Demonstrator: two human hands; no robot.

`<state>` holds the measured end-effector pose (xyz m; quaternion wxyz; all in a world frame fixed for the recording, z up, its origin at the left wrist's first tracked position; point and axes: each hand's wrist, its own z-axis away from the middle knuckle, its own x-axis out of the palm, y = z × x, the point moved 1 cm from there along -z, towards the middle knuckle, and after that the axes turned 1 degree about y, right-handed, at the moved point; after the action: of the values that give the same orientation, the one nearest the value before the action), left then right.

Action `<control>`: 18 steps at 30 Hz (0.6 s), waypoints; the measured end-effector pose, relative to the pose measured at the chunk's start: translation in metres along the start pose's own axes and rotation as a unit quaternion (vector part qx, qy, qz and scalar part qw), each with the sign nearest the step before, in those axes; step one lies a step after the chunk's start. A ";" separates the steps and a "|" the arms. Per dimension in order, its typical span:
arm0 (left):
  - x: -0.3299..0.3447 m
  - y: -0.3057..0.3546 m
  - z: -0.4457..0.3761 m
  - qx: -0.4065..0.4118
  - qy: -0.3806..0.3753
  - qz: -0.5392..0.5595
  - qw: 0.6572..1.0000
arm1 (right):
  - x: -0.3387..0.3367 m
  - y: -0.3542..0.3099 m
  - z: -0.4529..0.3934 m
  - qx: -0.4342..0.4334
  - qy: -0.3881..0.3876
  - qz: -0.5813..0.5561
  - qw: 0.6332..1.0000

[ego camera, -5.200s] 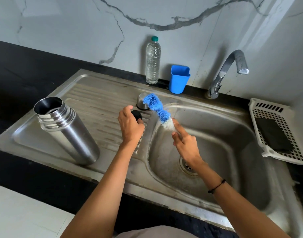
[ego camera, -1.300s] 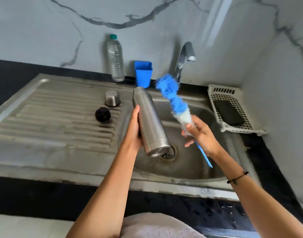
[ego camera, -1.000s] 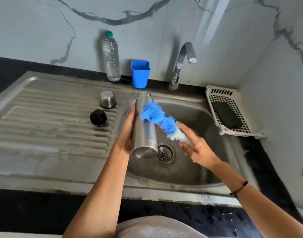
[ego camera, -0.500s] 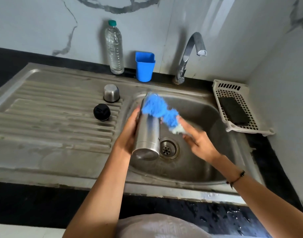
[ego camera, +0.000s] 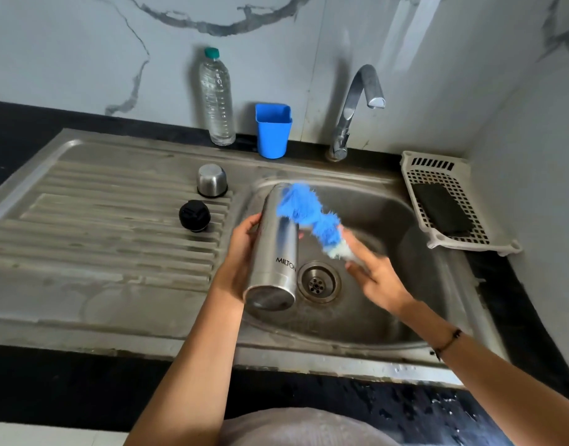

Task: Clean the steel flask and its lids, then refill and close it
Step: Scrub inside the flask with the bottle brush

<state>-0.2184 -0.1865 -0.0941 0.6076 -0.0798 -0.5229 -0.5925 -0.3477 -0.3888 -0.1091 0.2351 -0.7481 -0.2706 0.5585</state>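
My left hand (ego camera: 241, 252) grips the steel flask (ego camera: 275, 249) from its left side and holds it tilted over the sink basin (ego camera: 415, 284), base toward me, mouth pointing away. My right hand (ego camera: 373, 275) holds the handle of a blue bristle brush (ego camera: 309, 214). The blurred bristles lie against the flask's upper right side near its mouth. The steel cap (ego camera: 211, 180) stands upside down on the drainboard (ego camera: 83, 220). Just in front of it sits the black inner lid (ego camera: 194, 215).
A clear water bottle (ego camera: 216, 101) and a blue plastic cup (ego camera: 273, 130) stand at the back wall. The tap (ego camera: 354, 107) is behind the basin with no water running. A white basket (ego camera: 450, 214) with a dark scrub pad sits at the right. The drain (ego camera: 318, 281) is beside the flask's base.
The flask went from standing on the drainboard to being held over the basin. Over the last second the brush has been moving along the flask's upper side near its mouth.
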 end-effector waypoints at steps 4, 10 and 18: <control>-0.006 -0.006 0.006 -0.018 -0.024 -0.050 0.998 | 0.007 0.007 0.000 -0.009 -0.053 0.056 0.997; 0.004 0.001 -0.005 -0.051 -0.061 0.015 0.997 | -0.005 0.018 -0.036 0.095 0.005 0.059 0.994; -0.009 0.007 -0.016 -0.035 -0.172 0.051 0.983 | 0.003 0.018 0.000 0.014 -0.033 0.020 0.999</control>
<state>-0.2015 -0.1907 -0.1038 0.5346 -0.2280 -0.5939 -0.5563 -0.3444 -0.4000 -0.1236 0.2253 -0.7314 -0.2548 0.5911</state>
